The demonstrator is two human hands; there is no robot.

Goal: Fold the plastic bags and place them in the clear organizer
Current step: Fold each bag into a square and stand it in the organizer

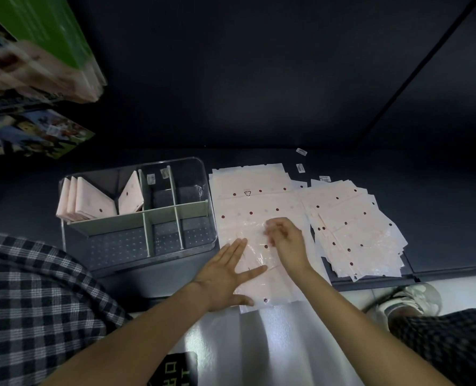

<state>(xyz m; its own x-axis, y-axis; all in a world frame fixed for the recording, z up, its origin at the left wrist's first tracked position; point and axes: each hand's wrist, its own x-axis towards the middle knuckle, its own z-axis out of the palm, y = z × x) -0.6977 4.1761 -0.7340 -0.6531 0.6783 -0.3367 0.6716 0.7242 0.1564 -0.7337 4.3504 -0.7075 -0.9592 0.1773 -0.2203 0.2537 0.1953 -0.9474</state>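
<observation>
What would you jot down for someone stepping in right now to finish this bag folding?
Left hand: flat, fingers straight, pressing down the near part of the bag being folded.
Right hand: fingers curled, seemingly pinching a bit of that same bag; it is blurred.
Clear organizer: to the left of the bag. Its far-left compartment holds folded bags standing on edge; the other compartments show no folded bags.
Done: several bags folded and filed.
Left: finish this fold and file the bag, then work through the loose pile of flat bags on the right.
</observation>
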